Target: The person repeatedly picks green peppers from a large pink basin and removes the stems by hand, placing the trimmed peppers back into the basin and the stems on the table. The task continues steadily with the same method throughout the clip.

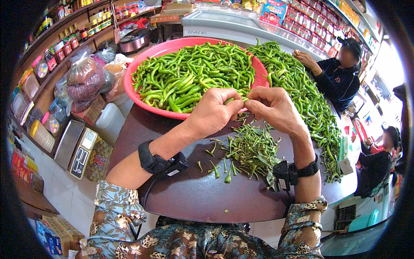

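My left hand holds a green chili pepper between thumb and fingers, over the near right rim of a red plastic basket. The fingertips of my right hand pinch the pepper's stem end and nearly meet my left fingers. Green chili peppers fill the basket. More whole peppers lie heaped along the right side of the dark table. Below my hands is a pile of plucked stems and a few leaves, with several loose stems to its left.
Across the heap at the right, a person in dark clothes has hands near the peppers. Another person sits farther right. At left are a scale, filled plastic bags and shelves of jars. A chest freezer stands behind.
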Tool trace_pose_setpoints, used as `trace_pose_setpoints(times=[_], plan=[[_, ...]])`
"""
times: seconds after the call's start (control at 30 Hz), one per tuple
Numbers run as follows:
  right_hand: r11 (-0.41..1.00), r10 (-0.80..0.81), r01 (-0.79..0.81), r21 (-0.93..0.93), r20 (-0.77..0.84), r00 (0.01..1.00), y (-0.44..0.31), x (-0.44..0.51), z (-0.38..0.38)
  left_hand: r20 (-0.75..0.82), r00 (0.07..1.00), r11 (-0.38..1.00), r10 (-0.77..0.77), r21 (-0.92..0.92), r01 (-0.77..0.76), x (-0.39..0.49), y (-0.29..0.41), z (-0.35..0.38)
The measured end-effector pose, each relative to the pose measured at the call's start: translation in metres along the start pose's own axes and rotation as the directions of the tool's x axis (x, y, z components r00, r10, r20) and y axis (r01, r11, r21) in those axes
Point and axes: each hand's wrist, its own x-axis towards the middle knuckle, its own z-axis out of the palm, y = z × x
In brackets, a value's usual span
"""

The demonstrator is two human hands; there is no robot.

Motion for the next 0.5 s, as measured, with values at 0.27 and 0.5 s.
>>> trace_pose_setpoints(times=[0.27,0.5], plan=[[1.0,-0.016,0.016,0.001,-0.006,1.0,0.001,-0.001,0.0,0.014,1.0,0.999,0.005,0.054,-0.006,0.0,0.0,-0.001],[0.999,-0.018,0.018,0.045,-0.007,1.0,-0.002,-0.001,-0.002,0.26,0.948,0.849,-0.185,-0.443,0.287,0.0,0.0,-0.01]])
